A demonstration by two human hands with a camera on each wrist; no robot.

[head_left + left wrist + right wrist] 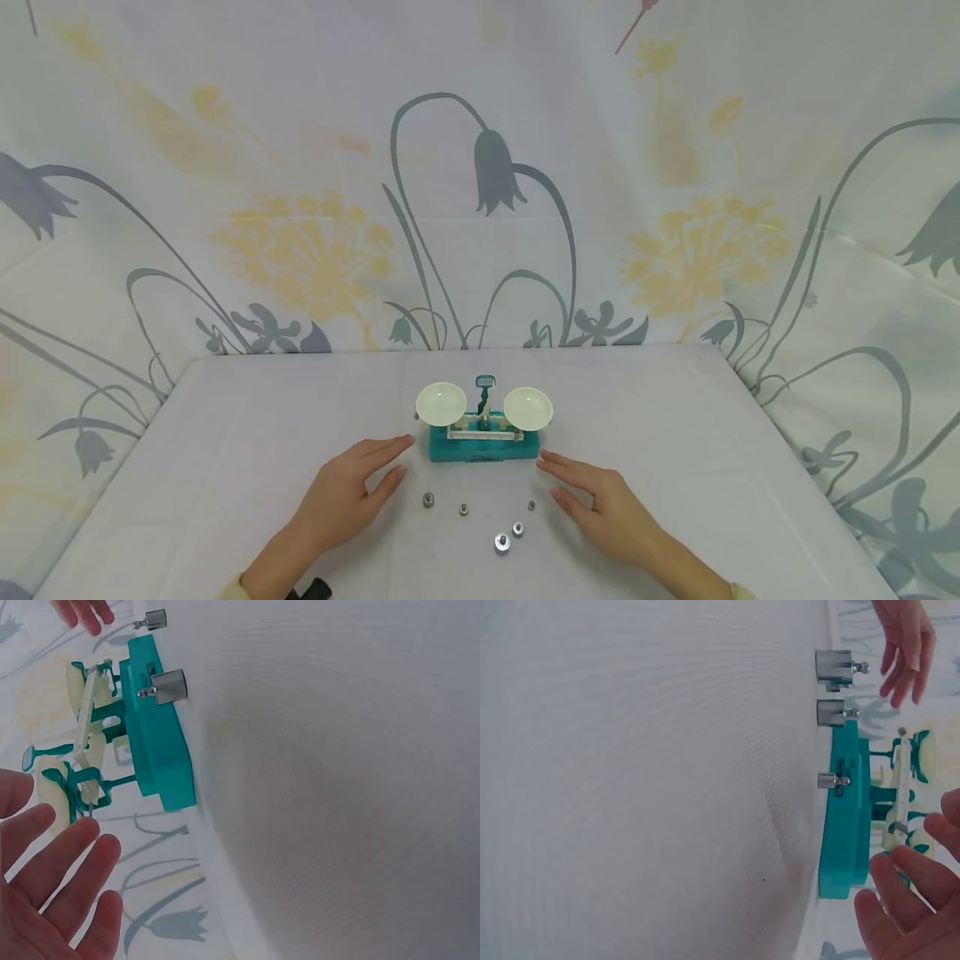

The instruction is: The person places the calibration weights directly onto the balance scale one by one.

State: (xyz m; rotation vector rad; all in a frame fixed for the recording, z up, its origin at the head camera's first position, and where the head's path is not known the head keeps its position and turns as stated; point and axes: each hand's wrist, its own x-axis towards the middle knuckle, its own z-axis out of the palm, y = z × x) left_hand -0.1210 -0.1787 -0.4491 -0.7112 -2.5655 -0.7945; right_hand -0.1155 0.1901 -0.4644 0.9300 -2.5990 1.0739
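Note:
A teal balance scale [484, 448] with two cream pans stands in the middle of the table. My left hand [348, 492] is at its left side, fingers extended toward the base; in the left wrist view the left hand [64, 892] holds nothing. On the other side my right hand [600, 504] reaches toward the base's right corner, its fingers loosely straight, and the right wrist view shows that hand [911, 900] without anything in it. Several metal weights lie in front of the scale, among them a large one [502, 543] and a small one [532, 505].
White cloth covers the table [247, 425]. A floral curtain [480, 250] hangs behind it and along both sides. Close to the left forearm, at the bottom edge, a black object [318, 589] pokes into view.

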